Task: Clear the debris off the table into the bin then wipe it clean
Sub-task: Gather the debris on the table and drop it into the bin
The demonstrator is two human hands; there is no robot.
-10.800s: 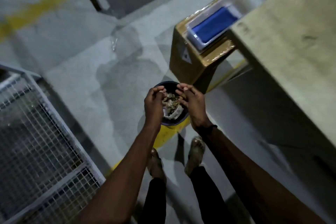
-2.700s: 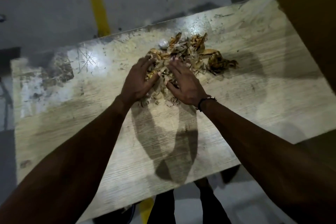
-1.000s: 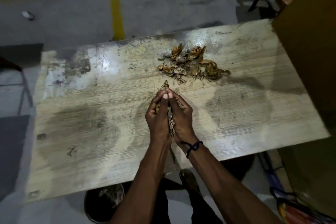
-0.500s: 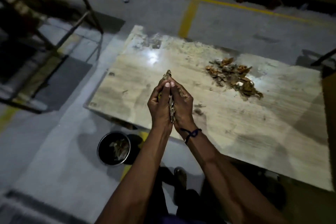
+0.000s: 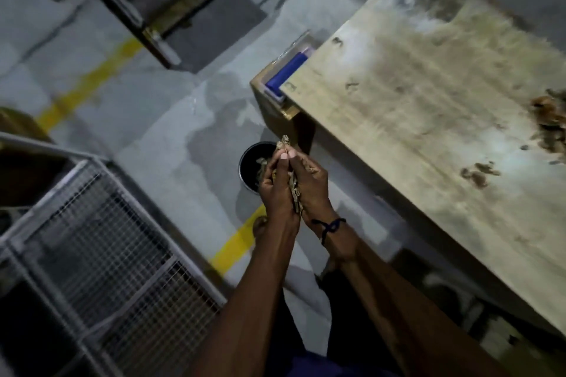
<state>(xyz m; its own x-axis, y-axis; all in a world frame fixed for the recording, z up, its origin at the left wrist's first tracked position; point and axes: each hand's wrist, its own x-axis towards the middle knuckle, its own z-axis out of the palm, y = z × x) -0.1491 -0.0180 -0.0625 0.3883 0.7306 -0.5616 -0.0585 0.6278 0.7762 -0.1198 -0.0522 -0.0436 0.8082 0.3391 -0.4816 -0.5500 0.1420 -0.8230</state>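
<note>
Both our hands, left hand (image 5: pixel 277 190) and right hand (image 5: pixel 309 190), are pressed palm to palm, clamping a wad of debris (image 5: pixel 292 190). Half a second ago they hung over the table (image 5: pixel 413 119); now they hover above the bin (image 5: pixel 252 162) at 12 o'clock of them, so dropping looks next. More debris sits at 3 o'clock, cut off by the frame edge. Motion blur hides the bin's contents.

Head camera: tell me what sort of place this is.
Probably a warehouse or workshop floor, not a home. The grey concrete floor carries painted yellow lines, a wire-mesh cage stands to one side, and a cardboard box sits beside the worn, stained table.
</note>
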